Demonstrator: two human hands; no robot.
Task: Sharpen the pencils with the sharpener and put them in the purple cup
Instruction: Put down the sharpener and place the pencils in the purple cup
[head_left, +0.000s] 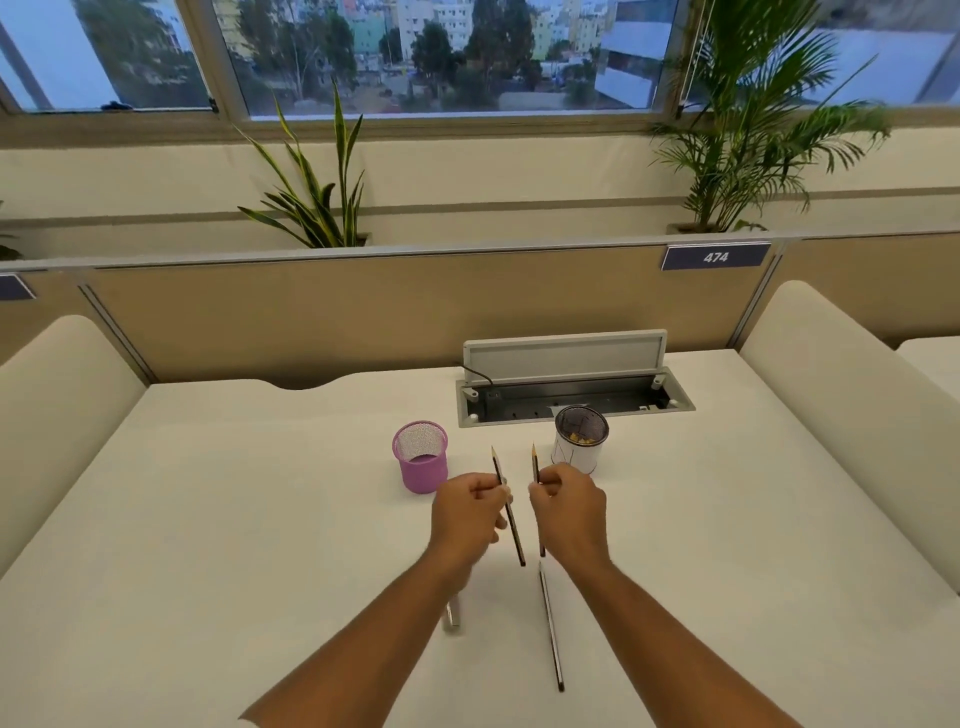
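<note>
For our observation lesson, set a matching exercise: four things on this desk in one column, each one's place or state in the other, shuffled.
1. purple cup
2. white cup
3. pencil on the desk
4. floor box lid

a. lying flat near the right forearm
b. propped open
c. left of both hands
d. holds yellowish shavings

Pairs: 1-c, 2-d, 3-a, 4-b

Pencils: three — one in the left hand (470, 512) at (506, 506), one in the right hand (569, 512) at (535, 462), one lying on the counter (208, 519) at (550, 629)
Cups: two — one purple mesh cup (421, 457), one dark mesh cup with a white paper wrap (579, 439)
Hands: two
Potted plants: two — spiky-leaved plant (311, 192), palm (748, 119)
Number signs: one, reading 474 (716, 256)
Cable boxes: one, lid up (571, 384)
</note>
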